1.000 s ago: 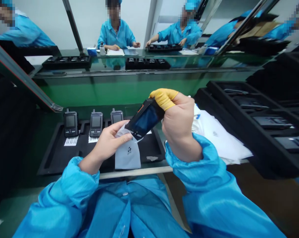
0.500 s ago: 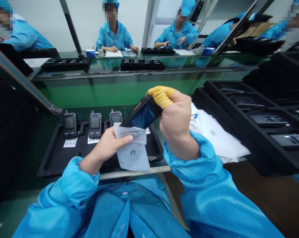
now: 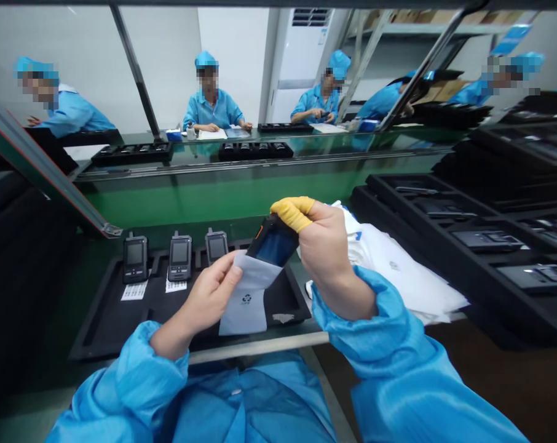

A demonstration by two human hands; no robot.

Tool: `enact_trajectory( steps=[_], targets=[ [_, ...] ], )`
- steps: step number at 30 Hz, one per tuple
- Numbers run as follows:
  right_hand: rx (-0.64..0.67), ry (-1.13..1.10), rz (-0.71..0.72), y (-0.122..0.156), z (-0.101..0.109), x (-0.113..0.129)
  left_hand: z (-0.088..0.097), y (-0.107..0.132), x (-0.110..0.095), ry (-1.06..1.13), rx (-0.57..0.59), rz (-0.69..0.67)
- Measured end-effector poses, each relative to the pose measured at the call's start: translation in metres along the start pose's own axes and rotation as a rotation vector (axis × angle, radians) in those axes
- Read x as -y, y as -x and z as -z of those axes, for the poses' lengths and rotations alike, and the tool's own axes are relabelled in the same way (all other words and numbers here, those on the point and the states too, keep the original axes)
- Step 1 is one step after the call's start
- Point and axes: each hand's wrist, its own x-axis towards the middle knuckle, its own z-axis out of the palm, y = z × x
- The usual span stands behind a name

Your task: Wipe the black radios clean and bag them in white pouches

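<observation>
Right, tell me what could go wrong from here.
The handheld device is gripped only at its top by the right hand, so it could slip and fall onto the black tray. Its corner could also snag the grey pouch, held open by the left hand alone.

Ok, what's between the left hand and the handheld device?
A grey pouch, its mouth over the lower end of the handheld device, gripped by the left hand; head view.

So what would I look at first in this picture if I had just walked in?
Your eye goes to the middle, where the right hand, with a yellow finger cot, pinches a black handheld device. The left hand holds a pale printed pouch at its lower end. Behind them, three more devices stand in a black tray.
</observation>
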Motion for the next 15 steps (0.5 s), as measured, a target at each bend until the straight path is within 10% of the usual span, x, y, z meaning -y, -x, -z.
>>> enact_trajectory(
  steps=[9,15],
  targets=[
    [0.166,0.151,-0.038,0.019,0.002,-0.002,-0.024,-0.013,-0.011,-0.184,-0.281,-0.183],
    [-0.034,0.075,0.043,0.016,0.019,-0.004,-0.024,-0.016,-0.015,-0.326,-0.239,-0.207]
  ],
)
